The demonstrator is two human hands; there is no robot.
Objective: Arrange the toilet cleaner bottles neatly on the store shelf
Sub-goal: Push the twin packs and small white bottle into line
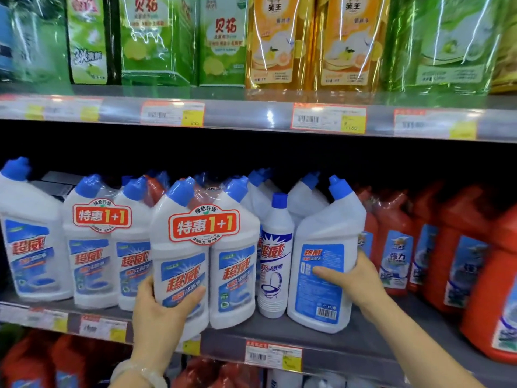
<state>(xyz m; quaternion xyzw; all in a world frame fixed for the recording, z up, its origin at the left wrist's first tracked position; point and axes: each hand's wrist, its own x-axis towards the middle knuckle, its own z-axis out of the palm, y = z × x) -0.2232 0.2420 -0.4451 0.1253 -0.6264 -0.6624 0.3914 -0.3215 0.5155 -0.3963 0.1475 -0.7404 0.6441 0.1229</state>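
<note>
White toilet cleaner bottles with blue caps stand on the middle shelf (pixel 321 343). My left hand (pixel 159 312) grips the lower left of a wrapped twin pack (pixel 207 264) with a red "1+1" sticker, which hangs over the shelf's front edge. My right hand (pixel 352 278) holds a single white bottle (pixel 324 247) turned back-label out, with a barcode showing, tilted slightly. Between them stands a slim straight-necked white bottle (pixel 275 256). Another twin pack (pixel 103 247) and a single bottle (pixel 30 239) stand to the left. More white bottles sit behind.
Red-orange cleaner bottles (pixel 458 256) crowd the shelf's right side. The upper shelf (pixel 251 113) carries green and orange refill pouches above price tags. Red bottles (pixel 56 365) show on the shelf below. A bracelet circles my left wrist.
</note>
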